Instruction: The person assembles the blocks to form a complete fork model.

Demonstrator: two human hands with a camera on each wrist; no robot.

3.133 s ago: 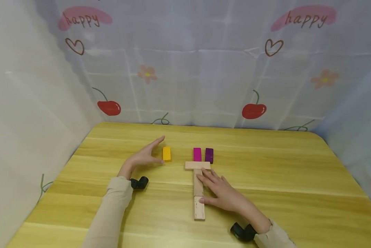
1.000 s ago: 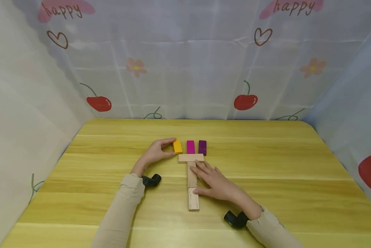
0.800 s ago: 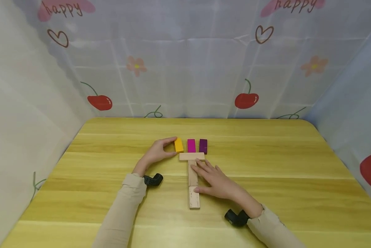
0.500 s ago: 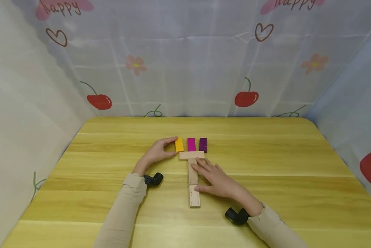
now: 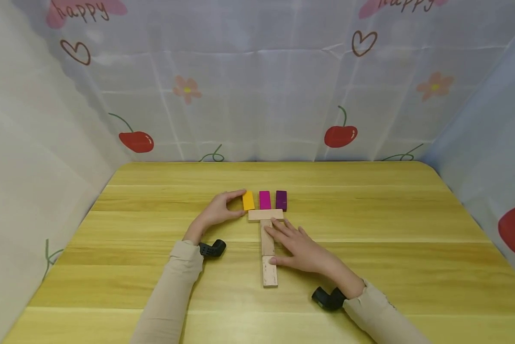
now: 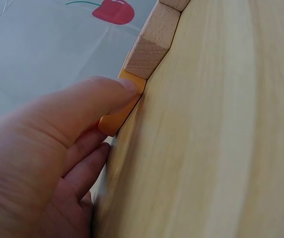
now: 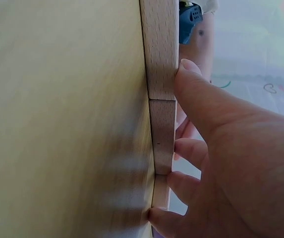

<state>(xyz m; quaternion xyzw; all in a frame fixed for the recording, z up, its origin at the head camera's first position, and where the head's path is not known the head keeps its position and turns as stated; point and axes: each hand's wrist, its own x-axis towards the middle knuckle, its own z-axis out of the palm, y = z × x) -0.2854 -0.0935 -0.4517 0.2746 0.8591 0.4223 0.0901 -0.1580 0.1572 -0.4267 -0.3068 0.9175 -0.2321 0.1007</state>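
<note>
My left hand (image 5: pixel 216 209) pinches a yellow wooden block (image 5: pixel 248 200) between thumb and fingers. That block lies on the table just behind the left end of a plain wooden crosspiece (image 5: pixel 259 216); the left wrist view shows my thumb (image 6: pixel 99 94) against its near end. Two more plain blocks, an upper one (image 5: pixel 266 243) and a lower one (image 5: pixel 270 278), form a stem running toward me, making a T. My right hand (image 5: pixel 302 251) rests on them with spread fingers, its thumb (image 7: pixel 196 84) on the lower block and fingertips on the upper block and crosspiece.
Behind the crosspiece a magenta block (image 5: pixel 264 199) and a purple block (image 5: pixel 281 200) lie side by side with small gaps. The wood-grain table (image 5: pixel 390 220) meets a printed curtain (image 5: pixel 261 105) at the back. Black wrist cameras (image 5: pixel 328 298) sit under both wrists.
My left hand has gone from spread beside the yellow block to pinching it, and the block has moved right, close to the crosspiece and the magenta block. My right hand stays on the plain blocks.
</note>
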